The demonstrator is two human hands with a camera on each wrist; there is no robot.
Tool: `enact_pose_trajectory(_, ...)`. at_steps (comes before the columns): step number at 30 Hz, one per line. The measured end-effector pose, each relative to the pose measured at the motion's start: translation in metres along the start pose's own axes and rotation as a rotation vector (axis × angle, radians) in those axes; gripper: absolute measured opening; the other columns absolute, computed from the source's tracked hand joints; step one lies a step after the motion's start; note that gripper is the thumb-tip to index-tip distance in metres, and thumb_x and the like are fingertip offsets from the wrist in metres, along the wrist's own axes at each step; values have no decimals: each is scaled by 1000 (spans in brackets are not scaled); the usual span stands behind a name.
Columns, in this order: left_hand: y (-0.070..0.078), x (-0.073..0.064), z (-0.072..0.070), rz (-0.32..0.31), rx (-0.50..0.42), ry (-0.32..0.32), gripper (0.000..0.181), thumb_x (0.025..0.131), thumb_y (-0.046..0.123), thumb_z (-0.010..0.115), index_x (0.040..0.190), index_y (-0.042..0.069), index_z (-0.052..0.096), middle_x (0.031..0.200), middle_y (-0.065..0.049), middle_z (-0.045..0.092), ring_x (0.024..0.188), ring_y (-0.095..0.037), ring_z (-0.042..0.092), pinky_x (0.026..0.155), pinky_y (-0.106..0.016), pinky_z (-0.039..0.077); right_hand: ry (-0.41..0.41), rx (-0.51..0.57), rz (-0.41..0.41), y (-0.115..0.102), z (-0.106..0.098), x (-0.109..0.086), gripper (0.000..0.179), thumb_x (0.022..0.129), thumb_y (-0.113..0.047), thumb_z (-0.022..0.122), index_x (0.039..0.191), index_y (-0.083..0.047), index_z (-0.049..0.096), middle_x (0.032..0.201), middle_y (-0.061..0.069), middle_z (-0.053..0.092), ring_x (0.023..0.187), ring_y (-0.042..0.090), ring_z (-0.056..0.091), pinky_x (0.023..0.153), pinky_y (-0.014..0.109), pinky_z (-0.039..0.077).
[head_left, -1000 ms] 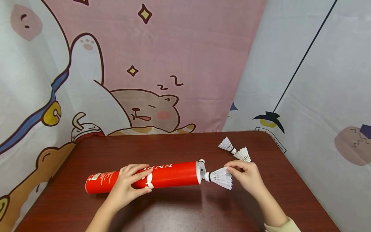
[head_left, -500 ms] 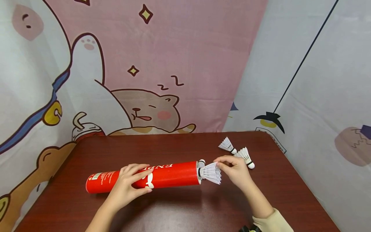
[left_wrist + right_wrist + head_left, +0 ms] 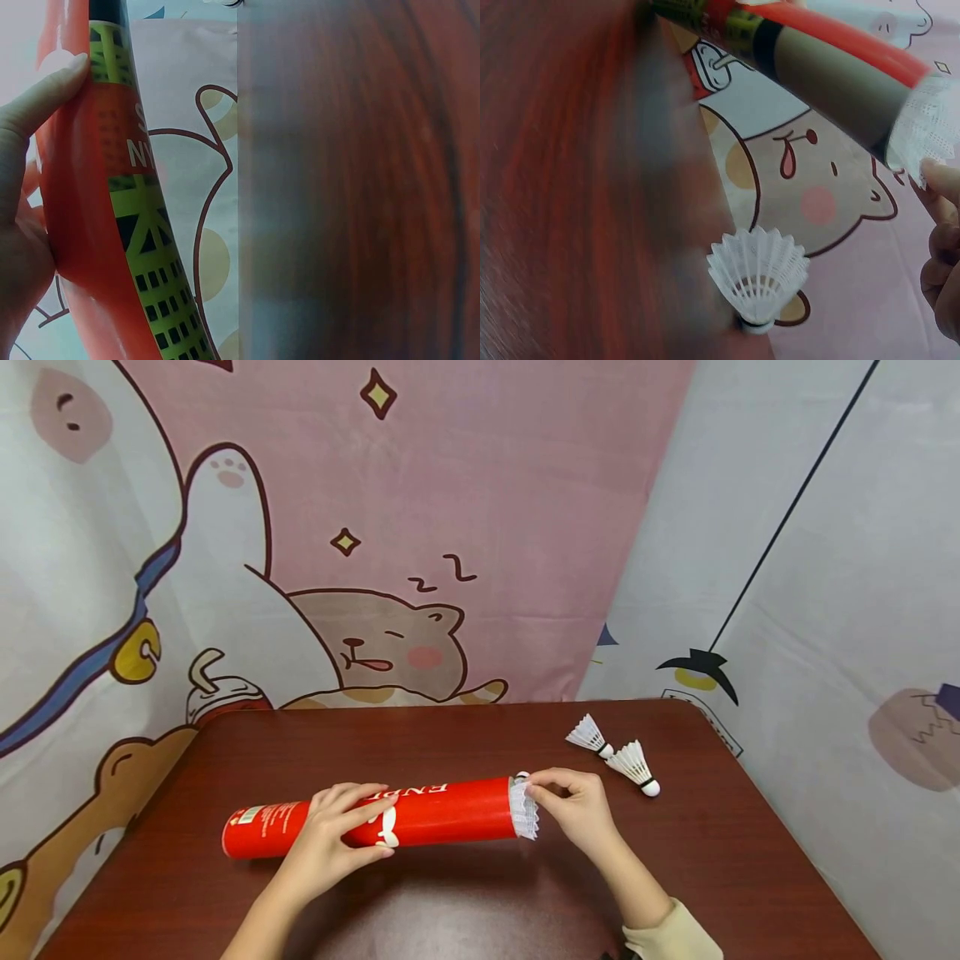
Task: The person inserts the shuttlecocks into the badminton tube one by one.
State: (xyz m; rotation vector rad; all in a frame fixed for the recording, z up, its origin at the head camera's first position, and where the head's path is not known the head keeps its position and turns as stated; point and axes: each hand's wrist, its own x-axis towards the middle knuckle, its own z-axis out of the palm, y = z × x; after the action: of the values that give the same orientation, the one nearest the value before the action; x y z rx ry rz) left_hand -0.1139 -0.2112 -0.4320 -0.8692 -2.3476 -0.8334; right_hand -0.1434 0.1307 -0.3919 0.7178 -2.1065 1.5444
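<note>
My left hand grips a red shuttlecock tube around its middle, with its mouth toward the right. In the left wrist view, the thumb lies along the tube's red side, beside a green-and-black printed band. At the mouth, a white shuttlecock sits mostly inside, only its skirt's flared edge showing. My right hand pinches that edge between thumb and finger. The right wrist view also shows the skirt filling the tube's mouth, fingertips right at its rim. The shuttlecock's cork is hidden within the tube.
Behind the tube's mouth, another shuttlecock is mostly hidden. Two more, one shuttlecock and a second shuttlecock, lie close together at the back right of the brown table. A cartoon-printed cloth hangs behind.
My right hand has moved left, sliding the shuttlecock cork-first into the tube until only the skirt's edge shows. The left hand and tube have stayed in place.
</note>
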Motion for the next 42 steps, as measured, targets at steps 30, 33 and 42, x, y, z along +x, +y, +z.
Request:
enact_pose_trajectory(30,0,-2,-1,-22,-4,-12,66,62,30,89,124,24,67,124,-3,60,112,-20,48,91,-46,28,22,24,3,-13,36,-9,26,66,24,63,68,-1,69,57,3,56,54,5,45,44,23,39)
enact_pose_trajectory(33,-1,-1,0,-11,-2,-8,66,62,29,89,124,24,67,123,-4,61,111,-20,49,90,-46,28,22,14,14,-14,34,-9,25,67,24,65,70,-1,70,59,1,58,55,5,47,46,21,41)
enact_pose_trajectory(42,-1,0,0,9,-8,7,68,61,25,90,125,23,67,124,-1,60,110,-21,49,88,-46,28,39,23,-59,-11,21,-7,19,67,21,73,80,7,72,74,13,69,53,7,50,45,20,42)
